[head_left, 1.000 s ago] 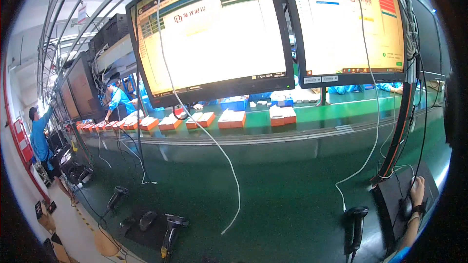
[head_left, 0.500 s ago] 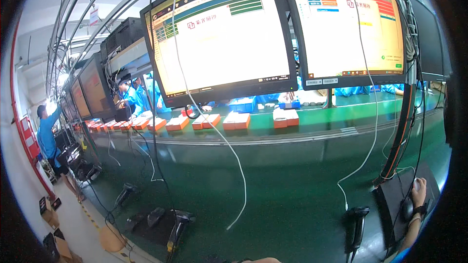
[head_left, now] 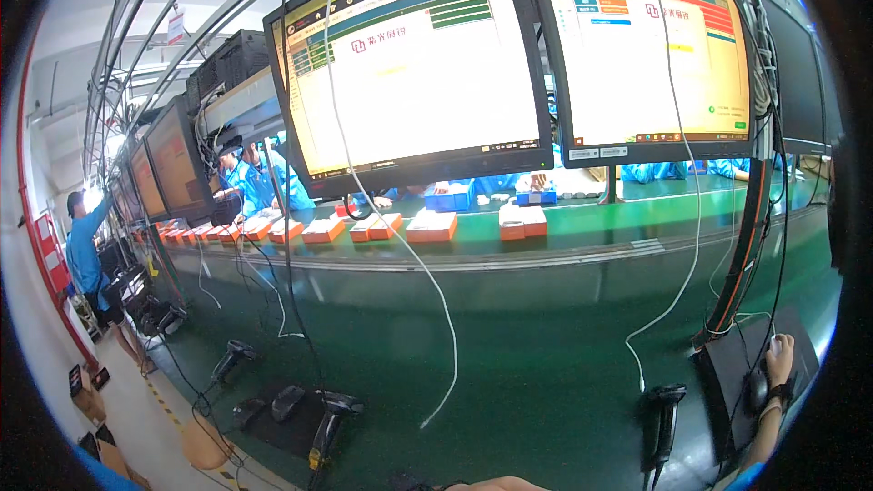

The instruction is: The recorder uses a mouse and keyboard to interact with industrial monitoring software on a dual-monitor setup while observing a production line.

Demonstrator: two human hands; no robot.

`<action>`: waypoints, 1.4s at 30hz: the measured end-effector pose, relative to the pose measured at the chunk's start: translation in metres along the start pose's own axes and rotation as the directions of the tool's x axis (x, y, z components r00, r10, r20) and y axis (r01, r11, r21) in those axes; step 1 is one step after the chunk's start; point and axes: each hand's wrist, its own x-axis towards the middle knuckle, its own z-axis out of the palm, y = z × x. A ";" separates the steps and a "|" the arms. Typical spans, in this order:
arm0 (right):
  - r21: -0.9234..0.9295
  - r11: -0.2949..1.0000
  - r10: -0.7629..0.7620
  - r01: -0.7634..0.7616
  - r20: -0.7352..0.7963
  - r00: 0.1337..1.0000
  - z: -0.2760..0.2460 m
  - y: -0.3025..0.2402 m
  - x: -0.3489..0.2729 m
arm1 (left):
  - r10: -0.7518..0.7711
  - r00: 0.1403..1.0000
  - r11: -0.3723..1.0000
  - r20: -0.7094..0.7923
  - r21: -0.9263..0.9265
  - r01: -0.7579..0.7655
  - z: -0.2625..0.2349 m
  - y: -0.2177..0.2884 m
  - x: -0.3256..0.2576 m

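At the far right, my right hand (head_left: 779,360) rests with curled fingers over a pale computer mouse (head_left: 774,345), mostly covered by the hand. Its wrist wears a dark band, and a dark mat (head_left: 723,373) lies under it. Beside the wrist sits a rounded black object (head_left: 757,390). Only a strip of bare skin, apparently my left hand or forearm (head_left: 500,484), shows at the bottom edge; its fingers are out of sight. A black barcode scanner (head_left: 669,418) stands on the green bench (head_left: 536,364), left of the mat.
Two lit monitors (head_left: 423,73) (head_left: 659,64) hang over the bench, with white cables (head_left: 436,291) dangling below. Another scanner (head_left: 335,418) and a black mouse (head_left: 287,403) lie at left. Orange-and-white boxes (head_left: 432,229) line the conveyor (head_left: 600,227). Blue-clad people work beyond; one person (head_left: 86,255) stands left.
The orange-and-white boxes have shifted a little to the left. More bare skin shows at the bottom edge. My right hand stays on the mouse.
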 end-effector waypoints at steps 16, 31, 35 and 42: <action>-0.042 0.999 -0.002 0.000 -0.036 0.999 0.001 0.012 -0.003 | 0.067 0.998 0.997 -0.003 -0.029 -0.067 0.002 -0.010 -0.001; -0.044 0.999 -0.011 0.010 -0.025 1.000 0.003 0.007 -0.005 | 0.062 0.998 0.998 -0.020 -0.027 -0.062 0.004 -0.007 0.003; -0.043 0.999 -0.016 0.016 -0.012 1.000 -0.001 0.009 -0.002 | 0.091 0.996 0.996 0.003 -0.017 -0.091 0.001 -0.006 0.005; 0.005 0.999 -0.041 0.040 0.050 0.998 0.000 0.007 -0.001 | 0.067 0.997 0.998 -0.028 0.014 -0.067 0.007 -0.005 0.008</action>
